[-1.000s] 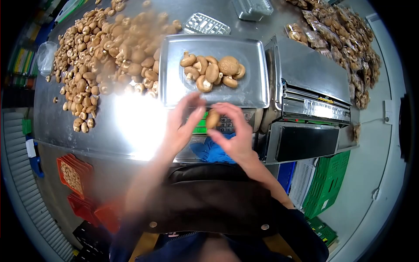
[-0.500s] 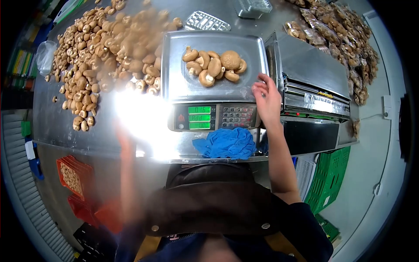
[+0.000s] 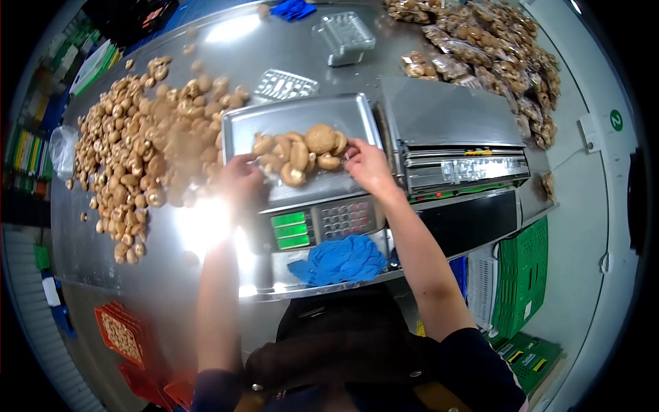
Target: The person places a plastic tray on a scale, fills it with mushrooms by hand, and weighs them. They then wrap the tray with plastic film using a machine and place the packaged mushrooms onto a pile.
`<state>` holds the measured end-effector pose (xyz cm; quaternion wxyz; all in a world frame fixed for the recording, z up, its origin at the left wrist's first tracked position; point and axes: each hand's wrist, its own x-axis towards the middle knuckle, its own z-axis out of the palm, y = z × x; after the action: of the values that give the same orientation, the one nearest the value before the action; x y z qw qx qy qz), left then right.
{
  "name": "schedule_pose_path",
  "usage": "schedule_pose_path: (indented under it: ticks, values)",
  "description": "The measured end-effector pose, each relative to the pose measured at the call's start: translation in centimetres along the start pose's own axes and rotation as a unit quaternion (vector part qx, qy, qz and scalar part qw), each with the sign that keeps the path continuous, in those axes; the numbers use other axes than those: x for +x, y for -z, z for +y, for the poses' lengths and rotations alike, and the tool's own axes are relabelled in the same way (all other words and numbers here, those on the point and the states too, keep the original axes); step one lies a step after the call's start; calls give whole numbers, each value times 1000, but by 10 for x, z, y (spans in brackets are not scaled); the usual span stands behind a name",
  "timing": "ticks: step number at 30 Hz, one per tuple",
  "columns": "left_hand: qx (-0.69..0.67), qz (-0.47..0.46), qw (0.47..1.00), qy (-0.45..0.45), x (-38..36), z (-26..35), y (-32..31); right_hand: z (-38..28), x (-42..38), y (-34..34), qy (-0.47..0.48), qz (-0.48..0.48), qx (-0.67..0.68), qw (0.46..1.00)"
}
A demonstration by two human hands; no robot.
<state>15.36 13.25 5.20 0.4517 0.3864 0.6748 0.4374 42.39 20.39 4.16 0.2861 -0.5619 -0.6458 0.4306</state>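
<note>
Several brown mushrooms lie in a cluster on the steel pan of a scale. My left hand is at the left edge of the cluster, blurred, its fingers too smeared to read. At the right end of the cluster, my right hand has its curled fingertips at the outermost mushrooms; its fingers are partly apart, and I see nothing held in them. The green displays below the pan are lit but unreadable. A crumpled blue cloth lies in front of the scale.
Loose mushrooms are heaped on the left of the steel table. A wrapping machine stands right of the scale. Behind are a clear tray, stacked clear trays and packed mushrooms. Green crates stand lower right.
My left hand has moved up to the left side of the mushrooms on the pan. My right hand has moved from the pan's right edge in to the cluster. The view has shifted.
</note>
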Motion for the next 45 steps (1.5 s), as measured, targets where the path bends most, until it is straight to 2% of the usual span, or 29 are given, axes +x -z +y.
schedule_pose_path:
  ticks: [1,3,5,7,9,13,15,17,19,22,28,29,31,33,35,36,39,40,41,43,44,45]
  values:
    - [25,19,999,-17,-1,-2,0,-10,-5,8,19,10,-22,1000]
    - [-75,0,996,-46,-18,15,-4,-25,-15,34,52,-26,-9,998]
    - [-76,-15,996,-49,-35,44,-16,-29,-20,63,96,-30,31,994]
    - [-76,-14,995,-64,-52,77,-45,-31,-22,101,78,-42,20,996]
    - [-88,-18,994,-69,-54,91,-86,-14,-19,143,102,-35,24,994]
    - [-74,-54,992,-82,-36,115,-190,26,-7,247,65,-43,26,997]
    - [-98,-91,986,-102,-21,120,-245,50,3,295,67,-18,-18,997]
    - [-85,-91,989,-77,-12,134,-296,78,19,339,64,-10,-56,996]
    - [-69,-104,990,-64,9,134,-337,99,31,373,36,-18,-39,998]
    - [-23,-109,993,-48,18,145,-374,121,39,399,50,1,-98,994]
    - [47,-131,990,-19,27,148,-387,130,33,415,129,2,-206,970]
    - [115,-113,981,-103,23,144,-381,134,28,423,151,-4,-238,959]
    - [244,-78,929,-268,6,132,-359,138,15,443,222,-11,-272,936]
    - [447,-40,774,-446,-29,152,-327,137,-3,472,320,-14,-275,907]
    - [555,-78,699,-444,-57,157,-305,143,-17,502,312,-87,-402,857]
    - [574,-100,690,-428,-61,154,-299,146,-20,509,304,-124,-461,824]
    - [598,-145,655,-439,-59,156,-313,146,-15,503,304,-188,-494,793]
    - [575,-162,666,-447,-57,160,-322,146,-12,497,358,-168,-461,794]
    - [547,-181,667,-473,-54,162,-332,154,-12,493,368,-164,-409,818]
    - [474,-159,720,-482,-53,143,-329,172,-10,484,388,-153,-302,857]
    - [492,-150,721,-464,-60,140,-320,181,-20,485,357,-125,-236,895]
    - [437,-128,804,-382,-75,134,-310,182,-39,493,295,-139,-203,923]
